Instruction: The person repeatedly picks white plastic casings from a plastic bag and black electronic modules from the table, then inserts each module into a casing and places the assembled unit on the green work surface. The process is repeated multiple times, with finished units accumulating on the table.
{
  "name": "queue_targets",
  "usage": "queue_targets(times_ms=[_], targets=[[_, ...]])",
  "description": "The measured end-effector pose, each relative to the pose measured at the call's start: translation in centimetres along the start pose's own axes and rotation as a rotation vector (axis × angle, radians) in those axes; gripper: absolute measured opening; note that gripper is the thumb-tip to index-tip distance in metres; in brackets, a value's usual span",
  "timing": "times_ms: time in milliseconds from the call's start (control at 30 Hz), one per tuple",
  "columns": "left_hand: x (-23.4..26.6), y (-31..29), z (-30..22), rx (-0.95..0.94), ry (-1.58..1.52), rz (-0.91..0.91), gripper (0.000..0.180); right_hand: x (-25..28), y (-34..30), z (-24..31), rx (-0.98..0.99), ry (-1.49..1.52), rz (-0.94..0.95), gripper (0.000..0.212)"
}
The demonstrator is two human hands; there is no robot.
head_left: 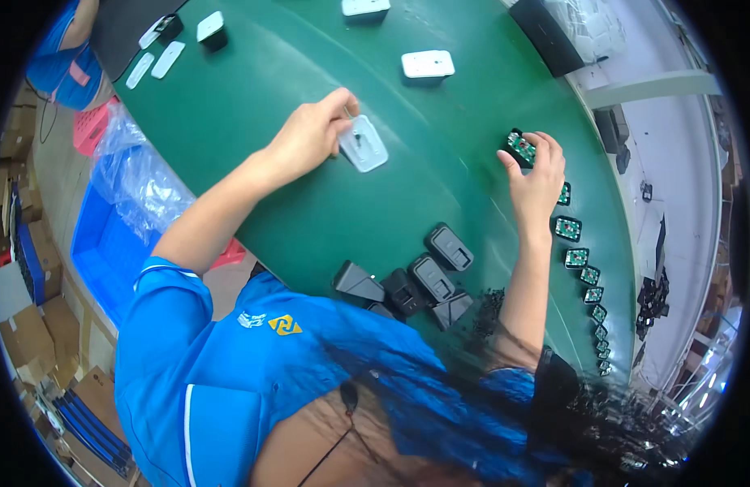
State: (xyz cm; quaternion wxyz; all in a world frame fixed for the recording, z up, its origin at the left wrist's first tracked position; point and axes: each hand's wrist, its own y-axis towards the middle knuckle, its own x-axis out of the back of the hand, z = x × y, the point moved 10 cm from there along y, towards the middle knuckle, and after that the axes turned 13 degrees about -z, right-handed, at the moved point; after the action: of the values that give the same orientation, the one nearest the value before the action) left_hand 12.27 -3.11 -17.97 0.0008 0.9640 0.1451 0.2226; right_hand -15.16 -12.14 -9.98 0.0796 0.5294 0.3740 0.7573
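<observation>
My left hand (312, 134) is closed, thumb and forefinger at the edge of a white plastic cover (372, 154) with rounded corners. A small dark bit (358, 138) shows on the cover. Farther right, my right hand (539, 174) curls its thumb and fingers around a small black housing (519, 146) with a green circuit board in it. Below that hand, a curved row of similar housings with green boards (567, 228) runs along the right side of the green table (326, 219).
Several black charger-like cases (432, 277) lie near me, beside a heap of small black parts (489, 312). White-topped black units (428, 64) stand at the far side. On the left are a blue bin (107, 235), plastic bags (148, 183) and another person's arm (81, 24).
</observation>
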Motion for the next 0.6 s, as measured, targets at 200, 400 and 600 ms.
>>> queue_targets(times_ms=[200, 400, 600], targets=[[-2.9, 0.5, -3.0, -0.379, 0.38, 0.147, 0.013, -4.5, -0.8, -6.0, -0.06, 0.108, 0.17, 0.042], [-2.4, -3.0, -4.7, -0.428, 0.685, -0.107, 0.047, -4.0, -3.6, -1.2, -0.464, 0.496, 0.487, 0.032], [-2.6, -5.4, -5.1, -0.492, 0.608, -0.144, 0.059, -2.5, -3.9, 2.8, -0.227, 0.445, 0.426, 0.037]])
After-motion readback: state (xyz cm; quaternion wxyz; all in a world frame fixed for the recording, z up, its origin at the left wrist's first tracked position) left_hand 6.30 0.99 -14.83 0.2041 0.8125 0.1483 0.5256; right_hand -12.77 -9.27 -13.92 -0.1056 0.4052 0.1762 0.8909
